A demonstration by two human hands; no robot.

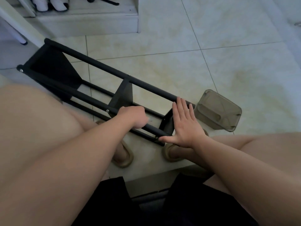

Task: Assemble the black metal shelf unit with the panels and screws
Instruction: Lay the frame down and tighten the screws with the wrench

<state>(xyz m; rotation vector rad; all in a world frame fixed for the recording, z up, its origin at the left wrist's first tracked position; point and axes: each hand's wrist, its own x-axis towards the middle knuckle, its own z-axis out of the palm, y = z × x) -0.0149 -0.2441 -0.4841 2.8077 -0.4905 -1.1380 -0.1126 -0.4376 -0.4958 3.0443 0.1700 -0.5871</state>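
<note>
- Black metal shelf unit [101, 64] on its side on the pale tiled floor [211, 46], stretched from the upper left down to a spot between the bare knees.
- Three black panels fixed between its poles: far panel [53, 69], middle panel [124, 93], and near panel [167, 124] at the closest end.
- Silvery screw [107, 110] on the near pole [91, 98] beside the middle panel; another at the far corner.
- Left hand [132, 115] wrapped round the near pole just past the middle panel, fingers curled over it.
- Right hand [184, 124] spread flat against the near panel, fingers straight and reaching up to the end of the upper pole [146, 84], thumb stretched sideways to the lower corner joint.
- Translucent brownish plastic box [218, 110] on the floor just beside the unit's near end, right of the right hand.
- Tan slippers [123, 157] on the feet, below the hands; black shorts [195, 201] along the bottom edge.
- White raised step [88, 23] at the top, with white shoes [50, 4] on it; slanted white leg [14, 30] at the upper left.
</note>
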